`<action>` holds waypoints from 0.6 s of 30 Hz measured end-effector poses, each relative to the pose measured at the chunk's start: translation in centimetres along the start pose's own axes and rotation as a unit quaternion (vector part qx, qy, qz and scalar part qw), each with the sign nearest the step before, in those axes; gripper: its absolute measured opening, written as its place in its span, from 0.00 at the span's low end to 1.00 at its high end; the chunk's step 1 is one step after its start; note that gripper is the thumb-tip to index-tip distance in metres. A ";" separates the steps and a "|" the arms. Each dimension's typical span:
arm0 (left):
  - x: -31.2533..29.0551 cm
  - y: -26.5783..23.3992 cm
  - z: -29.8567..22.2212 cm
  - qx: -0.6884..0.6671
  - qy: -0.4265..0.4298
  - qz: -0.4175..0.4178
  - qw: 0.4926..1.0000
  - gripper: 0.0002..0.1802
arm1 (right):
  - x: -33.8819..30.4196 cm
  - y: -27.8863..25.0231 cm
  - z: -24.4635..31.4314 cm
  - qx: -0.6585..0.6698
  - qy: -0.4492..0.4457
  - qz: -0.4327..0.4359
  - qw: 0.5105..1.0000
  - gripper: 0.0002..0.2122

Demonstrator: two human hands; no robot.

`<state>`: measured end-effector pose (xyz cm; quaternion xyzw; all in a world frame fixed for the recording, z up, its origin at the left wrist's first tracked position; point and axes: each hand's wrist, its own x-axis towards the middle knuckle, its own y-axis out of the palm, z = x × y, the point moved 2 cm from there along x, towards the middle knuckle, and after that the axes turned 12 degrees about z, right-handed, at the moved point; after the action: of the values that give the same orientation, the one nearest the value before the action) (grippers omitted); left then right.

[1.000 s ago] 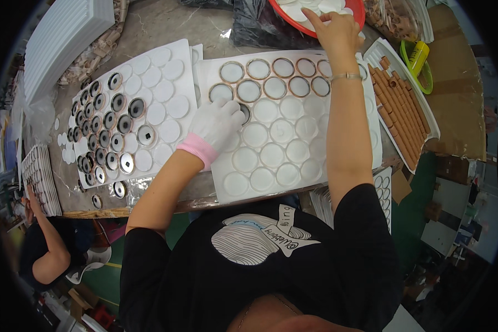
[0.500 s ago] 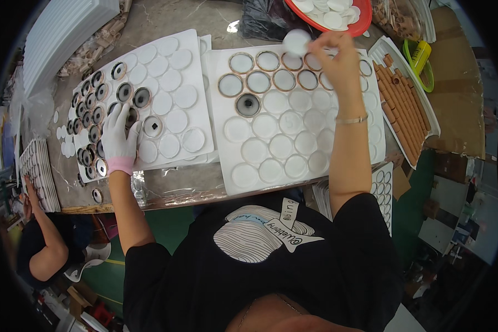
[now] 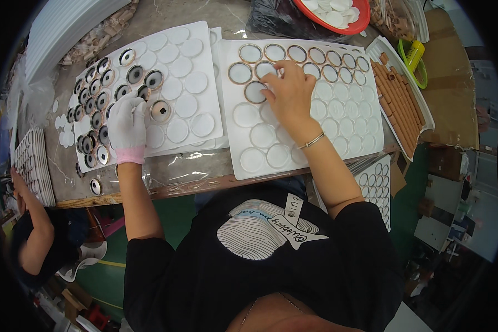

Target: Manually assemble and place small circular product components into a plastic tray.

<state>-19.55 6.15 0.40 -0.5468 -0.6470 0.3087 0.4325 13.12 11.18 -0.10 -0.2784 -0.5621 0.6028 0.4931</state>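
Observation:
My left hand (image 3: 126,123), in a white glove with a pink cuff, bends its fingers over the left white tray (image 3: 214,119). Its fingertips grip a dark-centred round ring (image 3: 144,92) raised slightly among several similar ones. My bare right hand (image 3: 292,95) is above the right white tray (image 3: 365,143). Thumb and fingers are spread beside a copper-edged ring (image 3: 255,92), which has a white disc inside; the fingertips are at its right side. Rows of white-faced rings (image 3: 275,52) fill the tray's far side, with bare round recesses nearer me.
A red bowl (image 3: 361,23) of white discs stands far right, beside a black bag (image 3: 274,19). Brown tubes (image 3: 395,102) lie in a tray at right. Foam sheets (image 3: 66,39) are stacked far left. Another person's arm (image 3: 34,229) is at the left edge.
My right hand has come left and nearer from the far right with its white disc; the formerly dark-centred ring now shows white. My left hand's fingers have curled, lifting a ring slightly.

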 end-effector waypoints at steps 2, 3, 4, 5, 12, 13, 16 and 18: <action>0.2 -0.2 -0.9 -0.003 0.026 -0.002 1.000 0.07 | -0.9 1.0 0.9 -0.017 -0.026 0.017 0.999 0.10; 0.4 -0.2 -1.5 -0.004 0.050 -0.004 0.999 0.07 | -1.3 1.3 1.3 -0.033 -0.054 0.034 0.997 0.12; 0.4 -0.3 -2.3 -0.004 0.050 -0.004 0.999 0.07 | -1.3 1.1 1.8 -0.032 -0.054 0.034 0.997 0.12; 0.4 -0.1 -3.4 -0.039 0.077 -0.001 0.996 0.06 | -1.4 0.9 1.9 -0.049 -0.026 0.036 0.998 0.12; 1.4 3.8 -11.4 -0.101 0.205 0.131 0.965 0.06 | -2.2 0.0 1.0 0.018 -0.023 0.089 0.996 0.11; 1.7 4.8 -12.4 -0.090 0.239 0.142 0.956 0.08 | -2.0 0.2 0.2 0.017 -0.019 0.089 0.996 0.11; 2.5 7.1 -15.3 -0.112 0.295 0.159 0.935 0.08 | 0.0 -0.5 -4.1 0.141 0.014 0.013 0.990 0.07; 3.2 9.0 -17.1 -0.066 0.325 0.165 0.929 0.07 | 1.6 -2.2 -7.8 0.143 0.058 -0.061 0.986 0.06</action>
<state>-0.34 9.91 0.75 -0.7436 -0.3908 0.1379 0.5247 20.14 15.52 0.64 -0.2048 -0.4570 0.6283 0.5953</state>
